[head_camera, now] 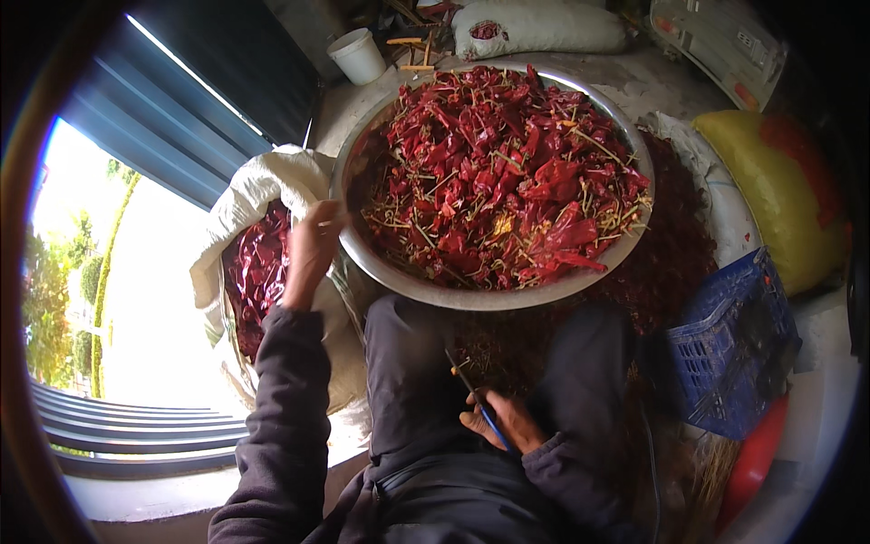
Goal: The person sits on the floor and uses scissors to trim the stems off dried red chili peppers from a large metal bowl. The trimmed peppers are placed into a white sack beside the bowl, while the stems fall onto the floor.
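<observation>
A wide metal basin [462,299] heaped with dried red chilli peppers [476,170] and loose stems stands before my knees. My left hand [316,245] is at its left rim, above an open white woven sack [262,180] holding more dark red chillies [262,251]. Its fingertips are blurred, so I cannot tell whether they hold anything. Low between my thighs, my right hand [506,418] grips a blue-handled cutting tool [488,411] with a thin dark blade pointing up and left. A small yellowish bit clings near the blade.
A blue plastic crate [734,347] stands to the right, near a full yellow sack [747,190]. Dark red chillies [669,197] are piled beyond the basin's right side. Behind it are a white bucket [357,56] and a stuffed white sack [544,28]. A metal railing [143,425] runs at left.
</observation>
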Available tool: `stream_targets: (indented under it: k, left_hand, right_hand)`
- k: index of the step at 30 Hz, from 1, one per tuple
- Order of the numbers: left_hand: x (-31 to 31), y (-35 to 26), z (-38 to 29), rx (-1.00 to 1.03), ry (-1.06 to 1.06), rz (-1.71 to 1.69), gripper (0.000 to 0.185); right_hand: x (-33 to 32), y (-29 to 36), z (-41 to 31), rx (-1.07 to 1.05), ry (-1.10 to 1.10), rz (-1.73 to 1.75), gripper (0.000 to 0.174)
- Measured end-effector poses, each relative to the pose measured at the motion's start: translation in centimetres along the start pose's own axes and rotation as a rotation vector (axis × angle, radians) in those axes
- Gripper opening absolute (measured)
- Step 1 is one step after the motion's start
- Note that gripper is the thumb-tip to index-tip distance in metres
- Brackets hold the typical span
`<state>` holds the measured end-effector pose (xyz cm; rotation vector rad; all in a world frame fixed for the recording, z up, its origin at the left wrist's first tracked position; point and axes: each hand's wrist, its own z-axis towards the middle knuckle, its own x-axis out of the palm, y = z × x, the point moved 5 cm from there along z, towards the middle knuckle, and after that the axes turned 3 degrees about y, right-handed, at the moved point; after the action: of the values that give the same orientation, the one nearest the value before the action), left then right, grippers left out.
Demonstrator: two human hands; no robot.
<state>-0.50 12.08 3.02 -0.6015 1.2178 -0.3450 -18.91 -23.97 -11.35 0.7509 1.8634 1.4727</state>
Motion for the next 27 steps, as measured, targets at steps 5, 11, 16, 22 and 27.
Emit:
stream_targets:
  k: [5,11,16,22,27]
  left_hand:
    - [10.9,0.9,8.6,0.205,0.136,0.279,0.059]
    - [16.7,4.1,11.9,-0.038,0.344,0.284,0.045]
    - [15.0,-4.1,7.5,-0.002,0.436,0.000,0.038]
    - [9.9,-6.7,1.9,0.338,0.049,0.057,0.020]
    - [8.4,-6.7,-2.9,0.018,0.066,-0.642,0.029]
  right_hand:
    - [0.5,-0.1,0.1,0.057,0.077,0.114,0.050]
    - [0.0,0.7,-0.6,-0.067,0.019,0.114,0.040]
    - [-0.5,0.5,-1.1,0.184,0.091,0.312,0.042]
    - [-0.1,0.6,0.0,-0.052,-0.030,0.081,0.050]
    - [0.1,-0.4,0.0,0.029,-0.069,0.062,0.051]
